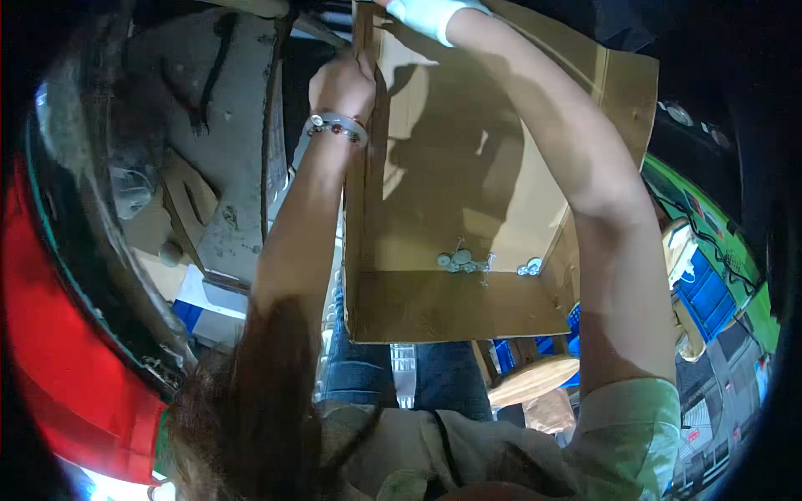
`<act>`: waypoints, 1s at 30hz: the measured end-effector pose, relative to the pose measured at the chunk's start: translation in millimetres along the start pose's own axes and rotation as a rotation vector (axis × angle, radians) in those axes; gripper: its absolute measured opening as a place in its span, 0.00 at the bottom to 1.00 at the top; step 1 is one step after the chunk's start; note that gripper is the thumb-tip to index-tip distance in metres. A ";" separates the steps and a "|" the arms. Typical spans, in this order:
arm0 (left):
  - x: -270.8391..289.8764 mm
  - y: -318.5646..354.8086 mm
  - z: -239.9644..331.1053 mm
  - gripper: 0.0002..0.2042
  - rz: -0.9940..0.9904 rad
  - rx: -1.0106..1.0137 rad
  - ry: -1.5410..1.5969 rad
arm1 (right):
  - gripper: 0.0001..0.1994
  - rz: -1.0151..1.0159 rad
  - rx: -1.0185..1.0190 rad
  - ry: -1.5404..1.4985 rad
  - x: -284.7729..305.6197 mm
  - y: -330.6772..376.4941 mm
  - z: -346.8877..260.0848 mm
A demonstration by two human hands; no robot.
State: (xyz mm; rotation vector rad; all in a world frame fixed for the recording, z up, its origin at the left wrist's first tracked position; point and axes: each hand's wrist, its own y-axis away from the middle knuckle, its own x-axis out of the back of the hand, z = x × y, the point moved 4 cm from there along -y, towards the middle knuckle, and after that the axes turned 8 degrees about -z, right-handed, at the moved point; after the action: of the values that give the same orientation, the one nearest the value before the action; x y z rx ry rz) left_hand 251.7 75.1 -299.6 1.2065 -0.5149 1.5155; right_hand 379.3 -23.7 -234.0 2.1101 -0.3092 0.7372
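Observation:
An open brown cardboard box [434, 309] sits in front of me, over my lap. My left hand [342, 83], with a beaded bracelet on the wrist, grips the top of the box's left wall. My right hand [426, 15], in a pale glove, reaches to the box's far edge at the top of the view; its fingers are cut off by the frame. Several small grey metal parts [462, 261] lie on the box's bottom, with a couple more [529, 268] to their right.
A red and dark curved object [58, 334] fills the left side. A dusty grey surface [225, 125] with cardboard scraps lies at upper left. Blue crates [710, 292] and a green floor [668, 188] show on the right. A round wooden stool [530, 380] stands below the box.

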 end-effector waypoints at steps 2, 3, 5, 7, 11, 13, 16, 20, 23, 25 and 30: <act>-4.9 1.1 -12.1 0.18 0.023 0.021 -0.047 | 0.30 0.084 -0.033 0.018 -10.0 -9.7 -3.9; -8.1 0.5 -12.2 0.18 0.001 -0.001 -0.045 | 0.31 0.115 0.068 0.008 -22.3 -24.5 5.9; -10.9 1.3 -13.6 0.18 -0.020 -0.014 -0.044 | 0.32 0.172 0.191 -0.065 -37.0 -39.7 24.1; -11.0 4.4 -18.7 0.19 -0.042 0.100 -0.048 | 0.32 0.226 0.320 -0.135 -44.9 -48.3 29.7; -13.0 8.8 -23.6 0.19 -0.030 0.116 -0.047 | 0.30 0.137 0.159 0.013 -24.3 -27.8 4.6; -11.5 7.9 -12.6 0.18 -0.020 0.075 -0.083 | 0.29 0.024 -0.006 0.108 -15.7 -20.6 3.3; -12.5 5.7 -12.7 0.18 -0.043 0.058 -0.113 | 0.27 -0.012 -0.003 0.220 -20.5 -30.8 8.7; -15.2 2.8 -21.3 0.18 -0.024 0.073 -0.080 | 0.27 0.197 0.143 0.098 -21.9 -23.7 -2.6; -13.9 3.2 -21.6 0.17 -0.029 0.062 -0.081 | 0.27 0.104 0.092 0.112 -23.8 -42.3 4.3; -13.6 5.2 -25.6 0.18 -0.029 0.046 -0.011 | 0.27 -0.018 0.029 0.134 -30.7 -48.7 7.4; -7.2 7.8 -23.8 0.19 -0.104 0.176 0.079 | 0.22 -0.041 0.169 -0.201 -54.8 -48.0 38.4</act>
State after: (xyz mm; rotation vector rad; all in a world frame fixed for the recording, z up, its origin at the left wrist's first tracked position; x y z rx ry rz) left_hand 234.1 88.8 -313.1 1.2823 -0.2665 1.5364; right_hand 373.1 -27.8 -316.0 2.3492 -0.3208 0.5444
